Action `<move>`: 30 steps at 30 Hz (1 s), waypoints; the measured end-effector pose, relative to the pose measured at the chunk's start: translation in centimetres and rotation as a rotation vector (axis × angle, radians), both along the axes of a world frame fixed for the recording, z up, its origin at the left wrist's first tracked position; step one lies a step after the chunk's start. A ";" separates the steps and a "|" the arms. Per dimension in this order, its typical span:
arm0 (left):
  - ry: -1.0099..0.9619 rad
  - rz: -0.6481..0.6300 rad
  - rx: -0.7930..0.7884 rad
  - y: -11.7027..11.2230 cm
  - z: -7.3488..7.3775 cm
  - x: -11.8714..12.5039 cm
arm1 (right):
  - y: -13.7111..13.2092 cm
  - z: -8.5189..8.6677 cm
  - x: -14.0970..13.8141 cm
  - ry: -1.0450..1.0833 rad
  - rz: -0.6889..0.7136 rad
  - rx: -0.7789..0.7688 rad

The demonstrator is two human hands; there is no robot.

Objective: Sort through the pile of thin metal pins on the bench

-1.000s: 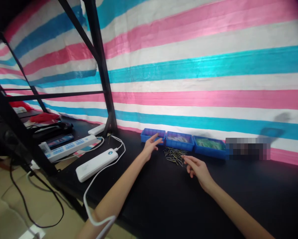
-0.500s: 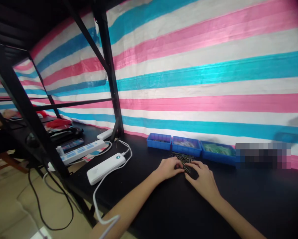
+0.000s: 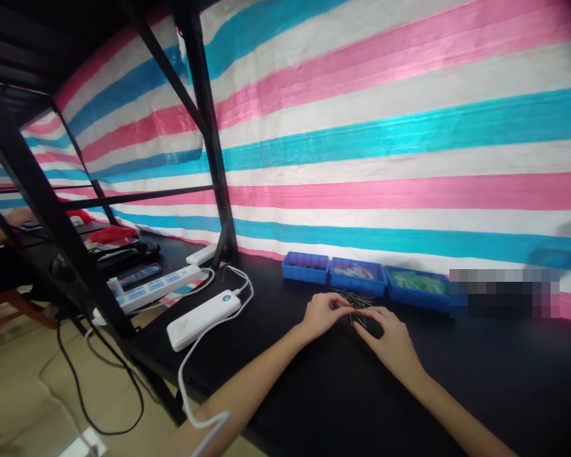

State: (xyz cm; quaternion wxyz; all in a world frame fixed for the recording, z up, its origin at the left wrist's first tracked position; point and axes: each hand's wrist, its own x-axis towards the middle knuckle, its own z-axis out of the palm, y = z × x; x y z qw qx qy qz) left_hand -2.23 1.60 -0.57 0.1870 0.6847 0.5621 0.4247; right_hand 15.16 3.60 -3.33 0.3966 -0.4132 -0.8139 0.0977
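Black table [image 3: 314, 393] backed by a pink, white and blue striped sheet [image 3: 385, 127] forms the work surface; both hands rest on it, close together. Left hand [image 3: 324, 313]: palm down, fingers curled, thumb and fingertips drawn together at the near left edge of the pile of thin metal pins [image 3: 356, 297]; whether a pin is caught between them cannot be told, since the pins are too fine and the fingers cover the contact. Right hand [image 3: 390, 339]: palm down, fingers bent, tips at the near right edge of the same pile; its hold likewise cannot be told. The low, flat posture of both hands probably suits pins that lie flat and can be taken only with the fingertips. The pile lies loose on the table, between the hands and a row of three blue trays [image 3: 359, 277]; the trays stand side by side against the sheet, just behind the pile, likely to keep each within short reach. Further left: a white power bank [image 3: 204, 319] with its cable [image 3: 190, 381] running off the table edge, a power strip [image 3: 156, 289] and a black frame post [image 3: 213, 158]; at the far left edge, part of another person's hand [image 3: 16, 217]
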 end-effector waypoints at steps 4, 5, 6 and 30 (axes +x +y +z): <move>-0.239 -0.076 -0.042 0.1 -0.2 0.9 | 0.0 -0.1 -0.1 0.060 0.052 -0.024; -0.280 -0.093 -0.062 0.1 -0.3 1.1 | 0.0 -0.1 -0.1 0.082 0.070 -0.030; -0.317 -0.110 -0.079 0.1 -0.4 1.3 | -0.1 0.0 -0.1 0.104 0.089 -0.039; -0.281 -0.242 -0.179 -0.1 -0.5 1.4 | -0.4 1.7 0.0 0.493 0.090 -0.247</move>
